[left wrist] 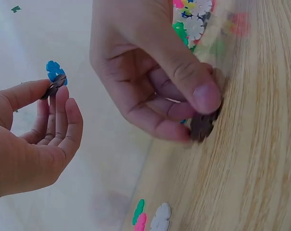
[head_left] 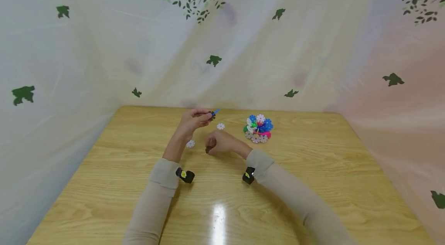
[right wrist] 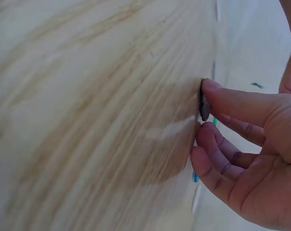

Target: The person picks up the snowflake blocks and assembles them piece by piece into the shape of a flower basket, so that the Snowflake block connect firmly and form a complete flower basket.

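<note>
My left hand (head_left: 191, 123) is raised over the far part of the table. Between thumb and fingers it pinches a dark brown flower-shaped disc (left wrist: 55, 87), with a blue flower-shaped disc (left wrist: 54, 69) joined to it and sticking up. Lower and nearer, my right hand (head_left: 222, 142) pinches another dark brown disc (right wrist: 205, 107) by its edge, close over the tabletop. Its thumb covers part of that disc in the left wrist view. One white disc (head_left: 220, 126) lies beyond the right hand, another white disc (head_left: 190, 143) below the left.
A cluster of joined colourful discs (head_left: 258, 131) stands on the wooden table (head_left: 313, 160), right of my hands. In the left wrist view, a green disc (left wrist: 138, 211) and a pink disc (left wrist: 141, 223) show at the bottom. A leaf-patterned cloth (head_left: 250, 75) hangs behind the table.
</note>
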{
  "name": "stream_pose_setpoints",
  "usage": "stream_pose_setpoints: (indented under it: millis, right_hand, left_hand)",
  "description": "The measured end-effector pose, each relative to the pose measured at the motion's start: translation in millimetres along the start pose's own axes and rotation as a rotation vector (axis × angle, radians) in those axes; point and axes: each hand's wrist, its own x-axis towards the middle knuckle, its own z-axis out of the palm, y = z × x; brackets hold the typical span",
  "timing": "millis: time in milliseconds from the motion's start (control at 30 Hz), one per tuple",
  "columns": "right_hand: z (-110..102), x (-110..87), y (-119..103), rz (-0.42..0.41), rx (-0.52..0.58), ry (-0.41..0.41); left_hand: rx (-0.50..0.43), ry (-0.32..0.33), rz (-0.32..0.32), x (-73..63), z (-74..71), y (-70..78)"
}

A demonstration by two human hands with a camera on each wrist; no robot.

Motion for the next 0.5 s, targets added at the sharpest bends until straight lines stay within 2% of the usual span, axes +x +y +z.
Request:
stream_pose_setpoints:
  millis: [133, 267, 500]
  right_hand:
    - [-5, -9.0, 11, 0.052, 0.062, 0.042]
    - [-15, -22.0, 22, 0.079, 0.155, 0.120]
    - [-47, -43.0, 26, 0.144, 0.419, 0.367]
  left_hand:
    - [-0.015, -0.010, 0.000, 1.1, 1.3, -1.4]
    - [-0.018, -0.023, 0.001, 0.6, 3.8, -2.2]
    - [-0.037, -0.036, -0.009, 0.3, 8.7, -1.8]
